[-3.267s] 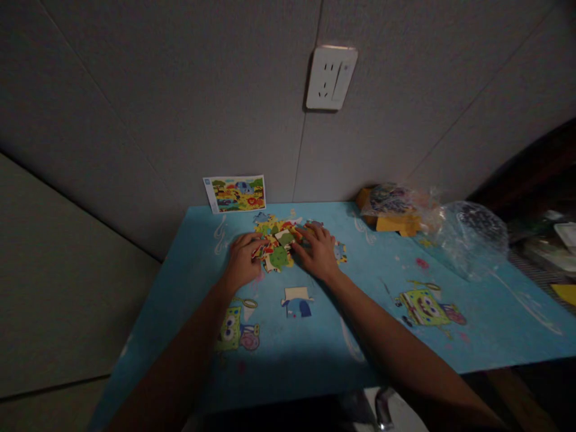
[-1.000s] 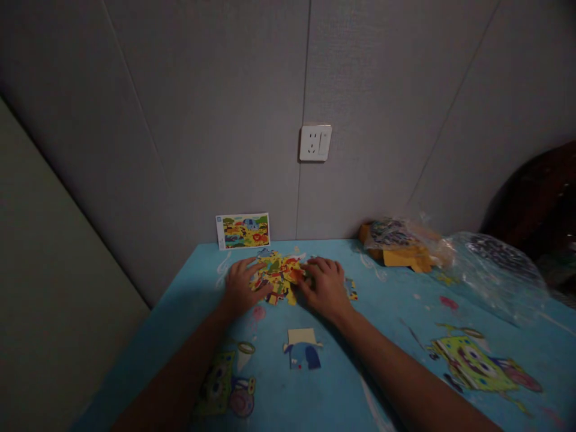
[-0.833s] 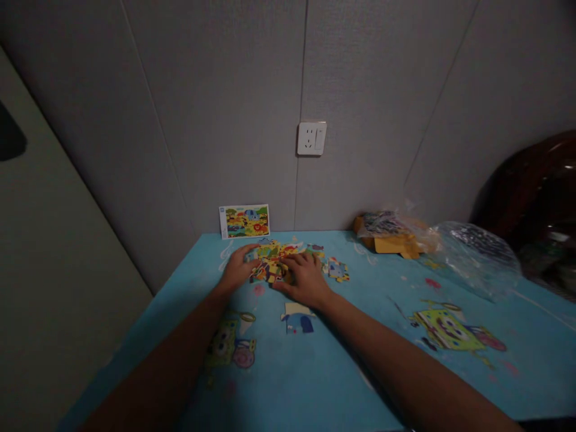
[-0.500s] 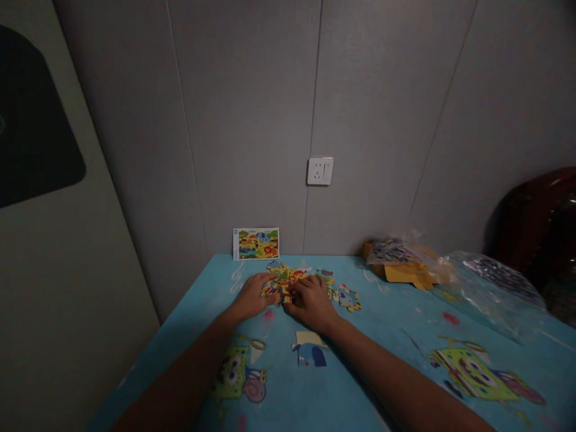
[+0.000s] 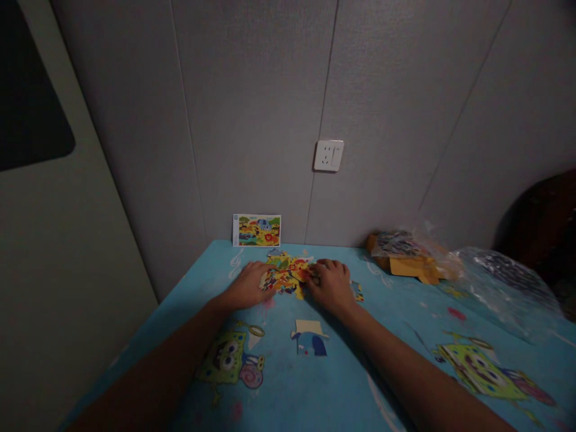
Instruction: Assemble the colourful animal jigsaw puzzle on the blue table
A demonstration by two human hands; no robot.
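Observation:
A partly joined animal jigsaw puzzle point(image 5: 288, 275), mostly yellow, lies near the back of the table. My left hand point(image 5: 251, 284) rests at its left edge, thumb and fingers apart, touching the border pieces. At its right side is my right hand point(image 5: 332, 287), fingers curled around a puzzle piece point(image 5: 315, 275) that they partly hide. Another blue piece point(image 5: 357, 291) peeks out to the right of that hand. Nearer me, between my forearms, a small joined section with a blue elephant point(image 5: 309, 343) lies apart from the rest.
A picture card point(image 5: 257, 231) of the animal scene leans on the wall at the back. To the right are a yellow-orange packet point(image 5: 407, 264) and a crumpled clear plastic bag point(image 5: 504, 288). A cartoon-printed blue cloth point(image 5: 279, 390) covers the table. A wall socket point(image 5: 329, 156) is above.
My right hand has moved right, off the puzzle's middle and over the pieces at its right side, uncovering more yellow pieces. My left hand stays at the left edge. The view has shifted slightly.

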